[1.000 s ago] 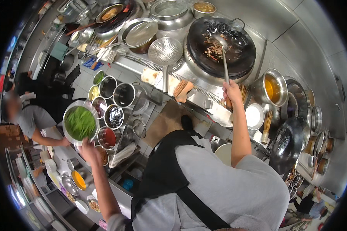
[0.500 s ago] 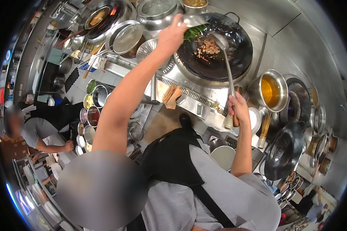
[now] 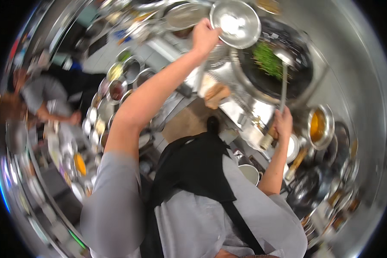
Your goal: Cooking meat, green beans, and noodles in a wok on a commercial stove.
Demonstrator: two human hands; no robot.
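Note:
My left hand (image 3: 205, 38) grips the rim of a shiny metal bowl (image 3: 235, 23), held up beside the near-left edge of a black wok (image 3: 299, 88). The bowl's bright inside looks bare. A heap of chopped green vegetables (image 3: 267, 61) lies in the wok. My right hand (image 3: 282, 122) is wrapped round the handle of a long metal ladle (image 3: 284, 84). The ladle's head is in the wok at the right side of the greens. The minced food seen earlier in the wok is mostly covered now.
A metal pot of orange-yellow liquid (image 3: 320, 125) stands right of the wok. A folded brown cloth (image 3: 217, 95) lies on the stove's front edge. Several ingredient containers (image 3: 116, 91) stand at left, near a co-worker in grey (image 3: 51, 92). A mesh strainer (image 3: 185, 16) sits far left of the wok.
The greens have gone from the tilted bowl into the wok, over the minced food. My left hand has turned the bowl so its inside shows. The whole view has swung round and blurred.

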